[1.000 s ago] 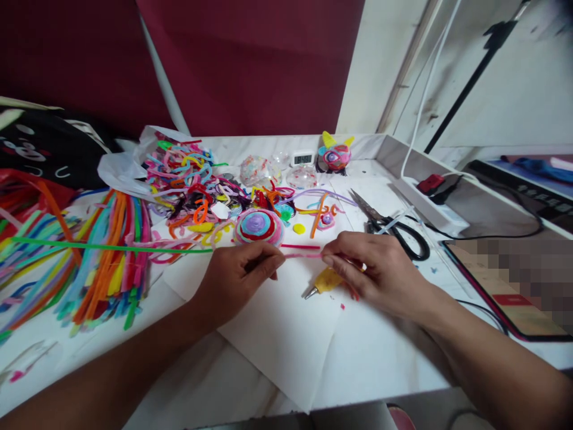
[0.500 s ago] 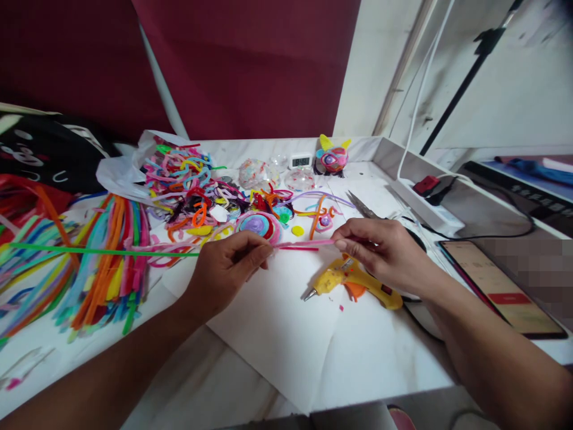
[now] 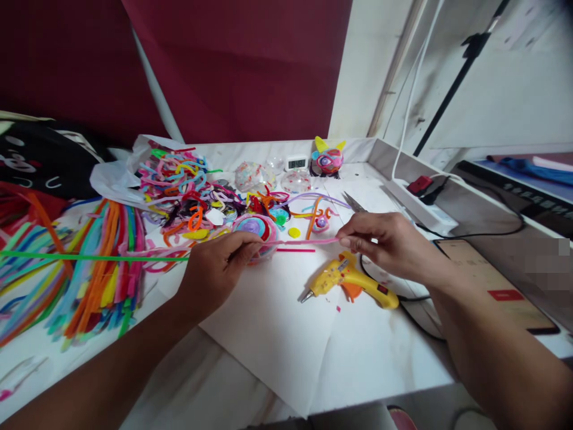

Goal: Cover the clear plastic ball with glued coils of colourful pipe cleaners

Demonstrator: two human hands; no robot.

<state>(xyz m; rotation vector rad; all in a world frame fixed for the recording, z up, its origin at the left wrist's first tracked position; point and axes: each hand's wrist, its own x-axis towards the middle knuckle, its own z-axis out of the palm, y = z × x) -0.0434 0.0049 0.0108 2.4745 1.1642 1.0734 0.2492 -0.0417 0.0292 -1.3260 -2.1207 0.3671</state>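
Head view. The landmark is the yellow glue gun (image 3: 358, 278), lying on its side with the metal nozzle directed leftward and toward the wearer. Beyond the gun and partly to its left, a pink pipe cleaner (image 3: 304, 242) runs nearly straight between the two hands. The left hand (image 3: 221, 269), left of the gun, pinches one end between thumb and index finger; the right hand (image 3: 394, 242), beyond the gun's body and handle, pinches the other end in the same manner. A coiled disc (image 3: 250, 226) of lilac, blue, red and pink rings, left of and beyond the gun, is partly covered by the left hand. A short red strip (image 3: 295, 251), also left of and beyond the gun, lies nearly parallel to the pink length. A green strip (image 3: 89, 258), far left of the gun, crosses a bundle of pipe cleaners (image 3: 98, 269) and reaches the left hand; whether that hand holds it cannot be told. White paper (image 3: 277, 316) extends left of the gun. Scissors (image 3: 354, 202), partly hidden by the right hand, lie beyond the gun; a phone (image 3: 492, 286) lies to its right. A yellow-eared figure (image 3: 329, 159) and a digital clock (image 3: 296, 163) stand well beyond it.
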